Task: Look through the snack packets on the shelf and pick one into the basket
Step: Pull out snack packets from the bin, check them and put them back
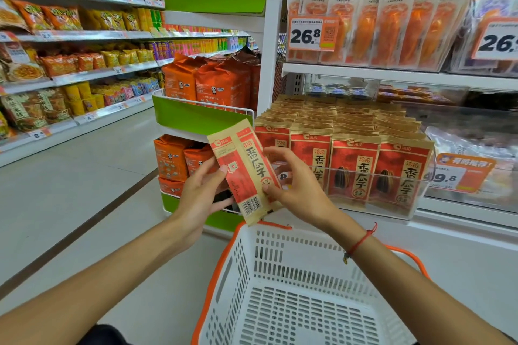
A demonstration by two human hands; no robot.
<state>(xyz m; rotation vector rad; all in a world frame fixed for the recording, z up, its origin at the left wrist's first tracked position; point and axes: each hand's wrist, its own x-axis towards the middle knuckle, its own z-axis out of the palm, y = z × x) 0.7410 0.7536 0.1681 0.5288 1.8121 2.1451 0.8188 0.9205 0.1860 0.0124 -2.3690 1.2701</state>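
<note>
Both hands grip one red-and-tan seed packet (245, 171), held tilted just above the far rim of the white basket (280, 235): the left hand (200, 193) pinches its left edge, the right hand (294, 179) its right edge. The inspection step seems under way. Beyond the basket, matching packets (353, 168) fill the shelf bin. Next, the packet needs lowering into the basket and releasing.

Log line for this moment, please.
phase: inspecting | left hand: holds packet | right hand: on packet's right edge | packet: tilted, above basket rim | basket: no packet visible | shelf rows: full
</note>
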